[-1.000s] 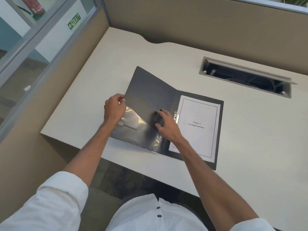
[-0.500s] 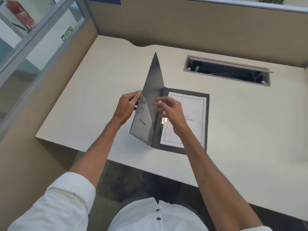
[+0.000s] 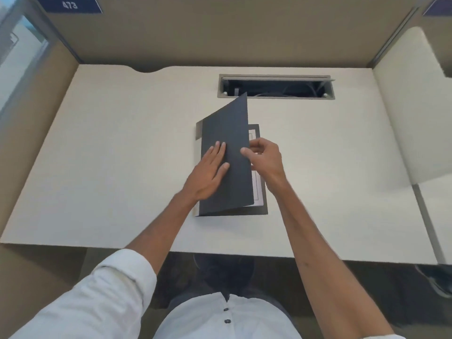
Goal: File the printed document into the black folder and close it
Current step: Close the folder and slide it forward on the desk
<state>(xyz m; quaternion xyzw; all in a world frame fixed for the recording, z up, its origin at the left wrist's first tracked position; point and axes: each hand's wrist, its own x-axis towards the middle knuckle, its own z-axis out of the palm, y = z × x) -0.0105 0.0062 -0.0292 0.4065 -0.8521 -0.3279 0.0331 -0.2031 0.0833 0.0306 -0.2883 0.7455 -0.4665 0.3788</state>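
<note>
The black folder [image 3: 230, 133] lies in the middle of the cream desk [image 3: 122, 155], its front cover tilted low over the back half, with a gap still showing along the right edge. A thin strip of the white printed document [image 3: 257, 189] shows in that gap. My left hand [image 3: 208, 172] rests flat on the outside of the cover, fingers spread. My right hand [image 3: 263, 159] pinches the cover's free right edge between thumb and fingers.
An open cable slot [image 3: 276, 87] is cut into the desk just behind the folder. Tan partition walls [image 3: 220, 33] close off the back and left sides. A divider panel [image 3: 411, 118] borders the desk on the right.
The front cover has swung from open at the left, through upright, down over the document. My left hand moved from the cover's edge onto its outer face.
</note>
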